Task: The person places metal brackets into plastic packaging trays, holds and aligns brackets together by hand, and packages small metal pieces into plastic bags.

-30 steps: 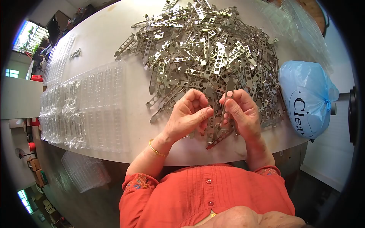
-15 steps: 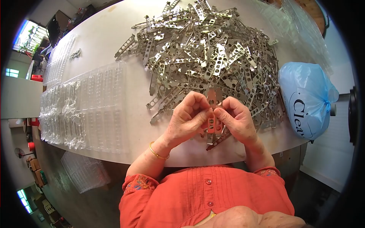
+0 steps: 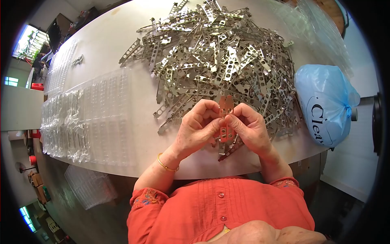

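Observation:
Between my hands, at the near edge of a large pile of perforated metal strips [image 3: 211, 53], two metal strips [image 3: 226, 106] stand side by side, reflecting red. My left hand [image 3: 200, 127] pinches the left strip between thumb and fingers. On the right, my right hand [image 3: 250, 128] pinches the other strip, its thumb close to the left thumb. The strips' long edges appear to touch or nearly touch. Just below the fingers, a few more strips lie on the white table [image 3: 140, 156]. My fingers partly cover the held strips.
Clear plastic trays [image 3: 107, 118] lie at the left, some with wrapped strips in them. A further tray [image 3: 61, 67] is behind them. At the right sit a blue tied bag [image 3: 325, 103] and clear plastic sheets [image 3: 321, 36]. Another clear tray [image 3: 90, 186] is below the table edge.
My hands have come together from slightly apart, bringing the two strips side by side. Since half a second ago the hands have barely moved. The whole view has shifted slightly.

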### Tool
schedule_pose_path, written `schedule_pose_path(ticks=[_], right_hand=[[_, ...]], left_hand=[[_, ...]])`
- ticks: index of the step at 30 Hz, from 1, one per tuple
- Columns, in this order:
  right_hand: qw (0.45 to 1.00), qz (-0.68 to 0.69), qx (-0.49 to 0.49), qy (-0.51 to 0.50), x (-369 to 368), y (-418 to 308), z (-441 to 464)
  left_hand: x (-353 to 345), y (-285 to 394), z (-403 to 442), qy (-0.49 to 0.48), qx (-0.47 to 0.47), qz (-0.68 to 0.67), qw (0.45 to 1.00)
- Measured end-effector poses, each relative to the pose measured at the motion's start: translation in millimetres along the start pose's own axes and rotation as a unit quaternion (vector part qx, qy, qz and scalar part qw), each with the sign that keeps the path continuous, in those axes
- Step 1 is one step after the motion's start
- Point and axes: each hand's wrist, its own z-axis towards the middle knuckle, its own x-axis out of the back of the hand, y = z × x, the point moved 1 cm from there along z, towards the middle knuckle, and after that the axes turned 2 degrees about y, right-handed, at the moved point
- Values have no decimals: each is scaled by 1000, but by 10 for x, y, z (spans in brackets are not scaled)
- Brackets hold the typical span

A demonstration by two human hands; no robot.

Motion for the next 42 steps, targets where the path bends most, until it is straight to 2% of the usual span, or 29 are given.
schedule_pose_path(ticks=[5, 6, 8, 10, 15, 19, 21, 23, 27, 29, 36, 38, 42], right_hand=[[998, 38, -49, -18, -17, -89, -9], [998, 39, -49, -17, -23, -95, -10], [991, 112, -62, -25, -38, -100, -9], [993, 101, -51, -23, -48, -101, 2], [993, 103, -55, -20, -30, -161, -20], [994, 52, -65, -75, -2, -152, -13], [993, 45, -68, -90, -43, -167, -14], [994, 103, -19, -41, -120, -237, -30], [990, 126, -36, -51, -77, -204, -27], [993, 56, -69, -78, -17, -160, -23], [993, 37, -41, -107, -2, -125, -28], [983, 140, -62, -106, -73, -269, -37], [979, 156, -53, -118, -77, -279, -36]], left_hand=[[39, -32, 27, -26, 18, -55, 998], [60, -38, 30, -46, 46, -87, 994], [64, -33, 33, -65, 74, -119, 988], [51, -11, 34, -62, 111, -134, 983], [67, -33, 44, -87, 133, -174, 972], [70, -21, 31, -79, 159, -193, 965], [94, -53, 35, -85, 162, -205, 962], [113, -92, 39, -90, 164, -216, 958], [122, -101, 46, -102, 161, -234, 953], [127, -104, 43, -112, 160, -242, 950], [109, -100, 34, -108, 164, -236, 952], [113, -83, 40, -108, 168, -229, 953], [119, -43, 35, -137, 184, -245, 942]])
